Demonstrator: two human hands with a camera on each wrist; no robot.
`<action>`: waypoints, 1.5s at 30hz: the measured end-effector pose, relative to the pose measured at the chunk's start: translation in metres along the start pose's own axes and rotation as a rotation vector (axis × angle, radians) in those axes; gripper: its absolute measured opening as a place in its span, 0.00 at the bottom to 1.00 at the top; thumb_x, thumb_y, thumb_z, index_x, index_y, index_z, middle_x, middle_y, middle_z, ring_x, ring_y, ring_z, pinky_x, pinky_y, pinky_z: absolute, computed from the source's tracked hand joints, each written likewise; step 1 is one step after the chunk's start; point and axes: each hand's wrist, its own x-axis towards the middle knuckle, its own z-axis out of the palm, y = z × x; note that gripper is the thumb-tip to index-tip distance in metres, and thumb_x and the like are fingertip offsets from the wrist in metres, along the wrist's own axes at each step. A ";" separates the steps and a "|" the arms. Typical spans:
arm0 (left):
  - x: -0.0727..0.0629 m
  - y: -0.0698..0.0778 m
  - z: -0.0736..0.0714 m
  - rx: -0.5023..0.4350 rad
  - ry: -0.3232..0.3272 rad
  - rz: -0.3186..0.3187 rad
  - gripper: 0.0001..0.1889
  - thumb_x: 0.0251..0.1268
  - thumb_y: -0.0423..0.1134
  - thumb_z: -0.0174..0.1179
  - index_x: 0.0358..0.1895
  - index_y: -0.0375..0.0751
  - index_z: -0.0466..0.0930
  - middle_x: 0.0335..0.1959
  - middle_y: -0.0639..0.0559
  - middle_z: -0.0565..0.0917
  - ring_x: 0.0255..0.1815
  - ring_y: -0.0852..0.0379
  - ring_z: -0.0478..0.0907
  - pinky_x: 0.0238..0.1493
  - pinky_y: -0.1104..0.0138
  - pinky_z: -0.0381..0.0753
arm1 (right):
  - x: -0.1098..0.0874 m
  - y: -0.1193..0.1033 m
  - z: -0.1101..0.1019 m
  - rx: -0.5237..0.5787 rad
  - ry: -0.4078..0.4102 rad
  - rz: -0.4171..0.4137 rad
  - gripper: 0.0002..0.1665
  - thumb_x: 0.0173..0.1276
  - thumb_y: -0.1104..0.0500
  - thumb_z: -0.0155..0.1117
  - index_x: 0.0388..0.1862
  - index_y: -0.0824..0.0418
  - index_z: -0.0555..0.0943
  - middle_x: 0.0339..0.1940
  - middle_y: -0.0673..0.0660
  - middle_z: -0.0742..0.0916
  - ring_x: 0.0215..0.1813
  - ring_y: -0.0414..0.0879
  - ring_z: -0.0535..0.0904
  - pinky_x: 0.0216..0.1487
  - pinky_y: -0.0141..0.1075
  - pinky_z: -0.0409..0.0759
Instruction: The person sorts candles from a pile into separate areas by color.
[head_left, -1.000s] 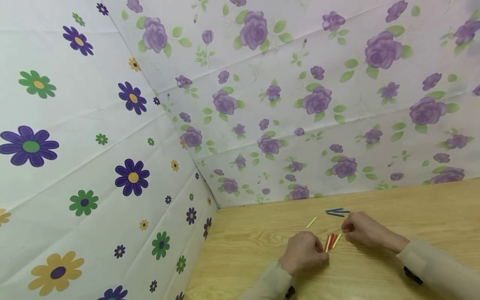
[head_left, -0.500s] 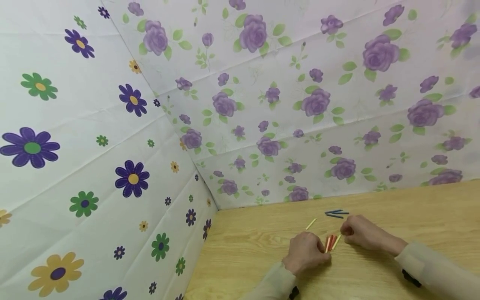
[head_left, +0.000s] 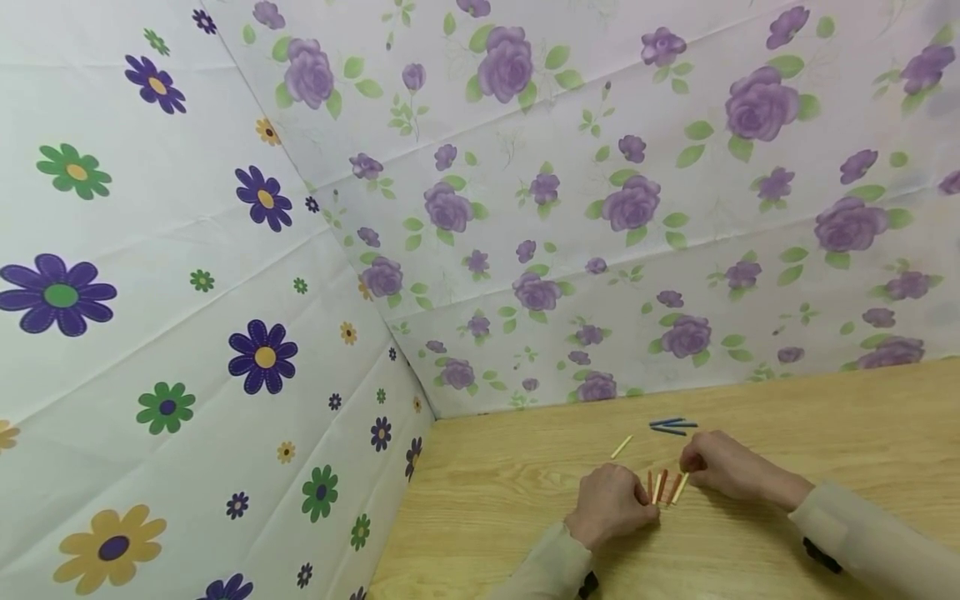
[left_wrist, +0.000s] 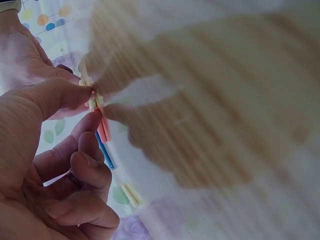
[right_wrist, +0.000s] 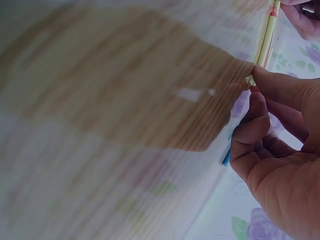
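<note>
Between the two hands, several short red and yellow sticks (head_left: pixel 663 483) stand fanned out side by side on the wooden table (head_left: pixel 480 533). The left hand (head_left: pixel 611 504) is at the left side of this row, its thumb and index finger pinching the near end of a stick; which colour it holds I cannot tell. On the other side, the right hand (head_left: pixel 723 458) pinches the far end of the rightmost yellow stick (head_left: pixel 679 490) between thumb and index finger. The right wrist view shows a yellow stick (right_wrist: pixel 267 37) running from these fingertips towards the left hand.
Behind the row lie several blue sticks (head_left: pixel 671 427), close to the right hand. A lone yellow stick (head_left: pixel 622 447) lies beyond the left hand. Flower-printed sheets (head_left: pixel 510 250) rise along the table's back and left sides. The glossy tabletop reflects the hands.
The red and yellow sticks, bunched together before, are now spread apart with gaps between them. The rightmost yellow stick has shifted slightly right. Both hands stay nearly in place.
</note>
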 end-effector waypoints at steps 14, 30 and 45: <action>0.000 0.007 -0.005 0.092 -0.031 -0.010 0.20 0.61 0.51 0.77 0.14 0.60 0.81 0.15 0.69 0.76 0.19 0.69 0.68 0.21 0.71 0.65 | -0.001 0.001 0.000 0.005 0.003 -0.014 0.11 0.64 0.69 0.78 0.29 0.54 0.88 0.31 0.44 0.87 0.34 0.29 0.75 0.34 0.30 0.75; 0.002 0.009 -0.003 0.059 0.022 0.047 0.10 0.62 0.49 0.77 0.26 0.61 0.85 0.23 0.70 0.79 0.22 0.71 0.69 0.22 0.73 0.64 | -0.002 0.002 0.000 0.023 -0.015 -0.048 0.13 0.67 0.67 0.77 0.27 0.52 0.85 0.27 0.42 0.83 0.31 0.29 0.68 0.34 0.30 0.68; 0.001 0.010 -0.004 0.054 -0.012 -0.006 0.12 0.64 0.52 0.76 0.21 0.61 0.91 0.19 0.71 0.82 0.20 0.71 0.70 0.22 0.74 0.66 | -0.003 -0.001 0.000 0.011 -0.015 -0.031 0.14 0.68 0.66 0.76 0.26 0.51 0.85 0.28 0.42 0.84 0.32 0.28 0.70 0.35 0.29 0.70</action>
